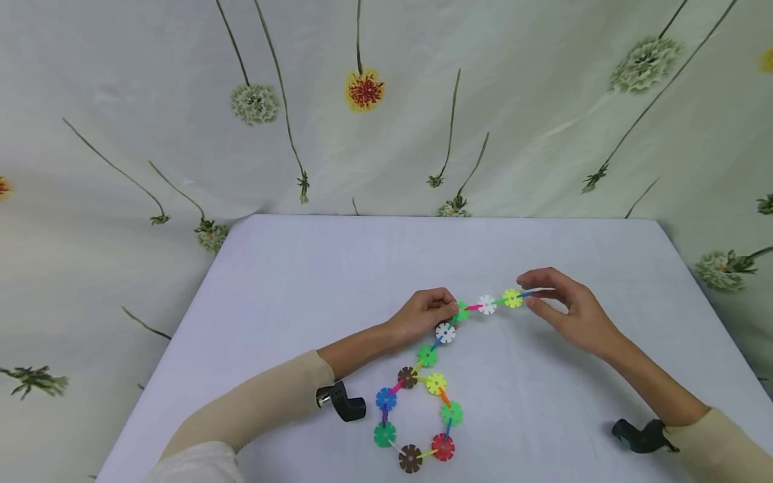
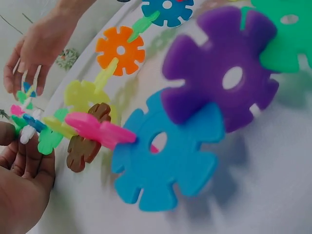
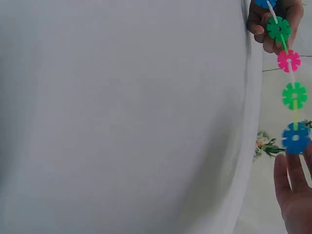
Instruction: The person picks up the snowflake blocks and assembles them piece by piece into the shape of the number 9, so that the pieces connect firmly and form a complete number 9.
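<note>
A chain of notched plastic interlocking discs (image 1: 427,355) in many colours rises from a closed loop of discs (image 1: 443,447) on the table. My left hand (image 1: 423,314) pinches the chain near a green disc (image 1: 462,311), beside a white disc (image 1: 445,333). From there the chain runs right through another white disc (image 1: 487,304) and a yellow disc (image 1: 512,298) to a blue disc (image 1: 528,294) at its end. Around that end my right hand (image 1: 570,312) has its fingers spread; in the right wrist view, a fingertip meets the blue disc (image 3: 296,138) from below.
A white cloth-covered table (image 1: 314,268) lies beneath the chain. Behind it hangs a pale flower-printed cloth (image 1: 398,147). Black wrist cameras sit at the left cuff (image 1: 347,402) and the right cuff (image 1: 643,436). In the left wrist view, a purple disc (image 2: 209,68) looms close.
</note>
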Motion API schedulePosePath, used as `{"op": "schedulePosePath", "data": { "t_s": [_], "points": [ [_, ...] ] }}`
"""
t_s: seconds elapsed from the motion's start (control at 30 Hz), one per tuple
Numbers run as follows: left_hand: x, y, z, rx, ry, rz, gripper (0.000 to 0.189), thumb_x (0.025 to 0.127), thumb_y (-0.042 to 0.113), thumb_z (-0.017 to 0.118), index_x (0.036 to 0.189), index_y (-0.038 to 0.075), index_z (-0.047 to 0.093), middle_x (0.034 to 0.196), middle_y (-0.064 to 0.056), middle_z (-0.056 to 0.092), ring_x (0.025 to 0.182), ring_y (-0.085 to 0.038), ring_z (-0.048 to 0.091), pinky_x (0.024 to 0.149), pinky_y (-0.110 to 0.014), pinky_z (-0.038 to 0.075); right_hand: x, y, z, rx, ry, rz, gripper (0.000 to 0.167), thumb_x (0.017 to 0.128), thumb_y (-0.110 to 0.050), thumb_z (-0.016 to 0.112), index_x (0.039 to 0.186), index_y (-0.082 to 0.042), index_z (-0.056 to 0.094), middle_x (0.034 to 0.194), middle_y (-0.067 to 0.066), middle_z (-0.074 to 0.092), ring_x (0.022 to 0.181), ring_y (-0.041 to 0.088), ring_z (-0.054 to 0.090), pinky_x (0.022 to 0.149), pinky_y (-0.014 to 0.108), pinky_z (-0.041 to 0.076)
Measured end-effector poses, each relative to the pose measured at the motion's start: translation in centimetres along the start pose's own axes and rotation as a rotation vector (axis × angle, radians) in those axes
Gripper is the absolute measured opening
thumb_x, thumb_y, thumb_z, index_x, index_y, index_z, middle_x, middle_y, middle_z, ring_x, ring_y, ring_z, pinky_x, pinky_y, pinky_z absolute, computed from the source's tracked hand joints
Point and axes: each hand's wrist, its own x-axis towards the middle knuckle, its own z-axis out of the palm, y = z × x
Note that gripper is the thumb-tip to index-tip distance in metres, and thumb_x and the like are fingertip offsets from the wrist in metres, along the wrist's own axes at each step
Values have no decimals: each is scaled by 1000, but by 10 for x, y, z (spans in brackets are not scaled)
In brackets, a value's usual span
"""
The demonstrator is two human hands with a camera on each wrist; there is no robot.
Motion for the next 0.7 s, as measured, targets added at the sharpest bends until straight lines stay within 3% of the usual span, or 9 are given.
{"op": "schedulePosePath", "data": {
  "t_s": [0.1,0.23,0.43,0.57,0.7],
  "points": [
    [0,1,-1,4,-24,18,18,111,20,58,114,5,67,91,4,64,84,-10,56,83,-22,48,9,-12,0,-135,-64,-5,32,103,-19,74,134,-17,69,134,5,72,129,18,62,111,34,52],
    [0,3,-1,9,-59,45,16,111,19,58,113,5,67,89,4,62,83,-8,57,81,-22,48,26,-28,8,-283,-230,-38,32,101,-33,76,132,-21,73,131,-4,74,130,24,62,110,59,47],
    [-5,6,-3,-13,-75,79,17,111,18,58,114,3,66,90,1,63,83,-9,58,82,-21,50,43,-42,24,-341,-467,-100,22,102,-30,75,123,-23,78,119,-10,79,113,17,72,105,52,53],
    [-13,2,-10,15,-89,83,18,112,20,58,116,4,66,94,-1,65,85,-10,61,83,-20,52,43,-44,27,-331,-504,-82,19,102,-23,74,120,-20,78,117,-8,80,110,16,74,97,46,60],
    [-32,-4,-26,73,-151,72,17,111,17,59,118,4,65,96,-7,67,83,-13,62,80,-21,54,41,-43,25,-305,-489,-45,17,102,-23,74,119,-23,78,117,-9,79,111,14,72,97,43,60]
  ]
}}
